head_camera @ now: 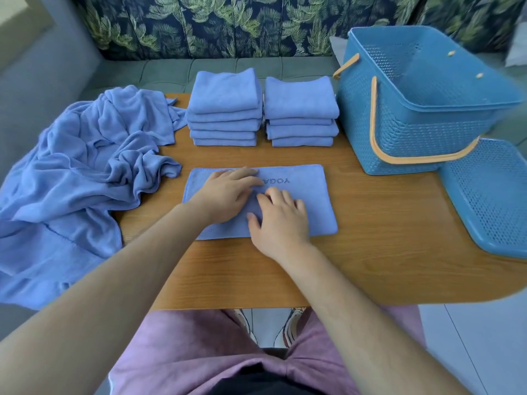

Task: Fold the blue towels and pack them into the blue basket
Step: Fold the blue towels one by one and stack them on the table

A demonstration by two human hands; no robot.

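Note:
A blue towel (310, 195) marked YOGA lies folded into a long strip on the wooden table (385, 223). My left hand (228, 192) and my right hand (281, 220) both rest flat on it, fingers spread, holding nothing. Two stacks of folded blue towels stand behind it, the left stack (225, 109) and the right stack (301, 112). A heap of unfolded blue towels (77, 178) spills over the table's left edge. The blue basket (413, 115) with orange handles stands empty at the back right.
The basket's blue perforated lid (490, 195) lies flat at the table's right edge. A grey sofa with leaf-print cushions (199, 24) runs behind the table. My lap in pink shorts sits below the near edge.

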